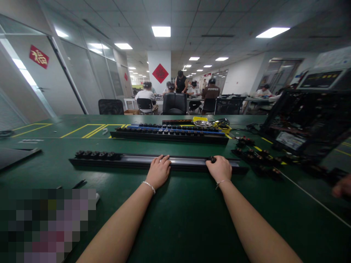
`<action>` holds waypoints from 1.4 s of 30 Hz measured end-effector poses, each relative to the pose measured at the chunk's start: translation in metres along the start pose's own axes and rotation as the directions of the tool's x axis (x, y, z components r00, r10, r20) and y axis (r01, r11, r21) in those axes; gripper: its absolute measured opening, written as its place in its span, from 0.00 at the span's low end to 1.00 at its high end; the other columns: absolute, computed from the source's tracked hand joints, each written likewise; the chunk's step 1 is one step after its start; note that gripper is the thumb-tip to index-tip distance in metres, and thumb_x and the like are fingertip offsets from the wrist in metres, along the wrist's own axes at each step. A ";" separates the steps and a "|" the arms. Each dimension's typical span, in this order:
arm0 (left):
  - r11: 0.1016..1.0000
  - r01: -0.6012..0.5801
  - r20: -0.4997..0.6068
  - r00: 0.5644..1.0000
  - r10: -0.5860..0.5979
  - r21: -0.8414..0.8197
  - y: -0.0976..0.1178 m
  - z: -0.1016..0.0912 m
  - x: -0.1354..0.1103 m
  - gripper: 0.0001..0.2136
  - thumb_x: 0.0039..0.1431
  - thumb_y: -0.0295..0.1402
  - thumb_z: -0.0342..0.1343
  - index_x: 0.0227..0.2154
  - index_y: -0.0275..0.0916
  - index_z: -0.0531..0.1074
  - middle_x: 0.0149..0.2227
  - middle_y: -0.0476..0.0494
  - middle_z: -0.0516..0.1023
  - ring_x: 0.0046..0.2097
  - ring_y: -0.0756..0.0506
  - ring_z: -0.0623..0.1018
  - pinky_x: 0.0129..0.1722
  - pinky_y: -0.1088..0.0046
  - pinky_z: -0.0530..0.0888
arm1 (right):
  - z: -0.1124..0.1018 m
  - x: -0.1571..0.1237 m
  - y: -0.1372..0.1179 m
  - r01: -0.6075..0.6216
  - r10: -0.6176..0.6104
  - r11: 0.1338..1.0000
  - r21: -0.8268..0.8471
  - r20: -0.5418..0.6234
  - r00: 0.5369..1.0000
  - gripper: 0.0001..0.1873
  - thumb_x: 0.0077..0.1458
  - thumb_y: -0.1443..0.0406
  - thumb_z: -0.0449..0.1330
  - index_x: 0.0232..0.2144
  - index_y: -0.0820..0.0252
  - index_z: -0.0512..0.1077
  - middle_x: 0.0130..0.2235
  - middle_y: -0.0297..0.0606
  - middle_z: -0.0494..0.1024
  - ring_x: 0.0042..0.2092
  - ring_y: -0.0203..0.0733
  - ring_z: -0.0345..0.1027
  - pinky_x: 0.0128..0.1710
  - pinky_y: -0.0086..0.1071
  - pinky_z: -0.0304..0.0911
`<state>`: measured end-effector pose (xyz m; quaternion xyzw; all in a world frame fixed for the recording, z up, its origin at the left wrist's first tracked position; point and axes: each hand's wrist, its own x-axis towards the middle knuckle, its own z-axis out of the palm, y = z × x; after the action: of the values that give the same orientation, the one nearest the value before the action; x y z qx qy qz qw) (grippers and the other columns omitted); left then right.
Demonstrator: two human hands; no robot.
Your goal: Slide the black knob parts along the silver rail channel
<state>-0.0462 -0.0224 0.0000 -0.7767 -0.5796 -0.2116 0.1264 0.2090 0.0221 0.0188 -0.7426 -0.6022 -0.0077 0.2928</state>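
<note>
A long black rail (186, 160) with a pale strip along its channel lies across the green table in front of me. My left hand (159, 171) is closed over the rail near its middle, fingers across the channel. Farther right, my right hand (221, 168) is closed around a small black part (212, 159) at the channel; its palm hides much of the part. Several black knob-like pieces (95, 155) sit in a row at the rail's left end.
Behind lies another long black rail (170, 137) bearing several small parts. Loose black pieces (260, 157) are scattered at right, near an open black case (307, 120). Another person's hand (342, 187) shows at the right edge. A dark flat panel (16, 157) lies at left.
</note>
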 end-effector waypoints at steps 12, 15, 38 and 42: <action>1.000 -0.004 0.009 1.000 0.004 -0.006 -0.002 0.001 -0.001 0.13 0.60 0.33 0.45 0.45 0.43 0.70 0.58 0.45 0.67 0.59 0.39 0.64 0.56 0.55 0.61 | -0.001 0.003 0.007 -0.022 0.022 1.000 0.000 -0.007 1.000 0.20 0.47 0.59 0.51 0.39 0.64 0.73 0.42 0.46 0.74 0.45 0.50 0.64 0.45 0.39 0.56; 1.000 0.003 0.014 1.000 -0.003 -0.016 -0.002 0.000 -0.001 0.13 0.59 0.33 0.47 0.45 0.43 0.70 0.57 0.45 0.67 0.59 0.39 0.64 0.57 0.55 0.61 | -0.001 0.003 0.008 -0.026 0.026 1.000 -0.002 -0.019 0.999 0.20 0.47 0.59 0.51 0.39 0.64 0.73 0.42 0.47 0.74 0.45 0.49 0.64 0.45 0.39 0.56; 1.000 0.007 0.020 1.000 -0.006 -0.029 -0.003 -0.001 0.000 0.14 0.59 0.33 0.47 0.46 0.44 0.70 0.58 0.45 0.67 0.59 0.39 0.64 0.55 0.55 0.64 | -0.002 0.013 0.027 -0.085 0.082 0.995 -0.052 -0.053 0.995 0.23 0.45 0.57 0.52 0.40 0.65 0.74 0.43 0.48 0.74 0.45 0.51 0.64 0.46 0.40 0.57; 1.000 0.009 0.027 1.000 -0.008 -0.015 -0.003 -0.001 0.000 0.14 0.59 0.33 0.47 0.46 0.44 0.70 0.57 0.46 0.67 0.59 0.39 0.64 0.55 0.56 0.64 | -0.004 0.014 0.028 -0.090 0.087 0.994 -0.068 -0.052 0.995 0.23 0.46 0.58 0.52 0.40 0.66 0.74 0.42 0.49 0.75 0.45 0.51 0.65 0.46 0.41 0.57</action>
<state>-0.0491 -0.0223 0.0009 -0.7780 -0.5828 -0.2062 0.1117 0.2393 0.0300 0.0149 -0.7781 -0.5607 -0.0341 0.2812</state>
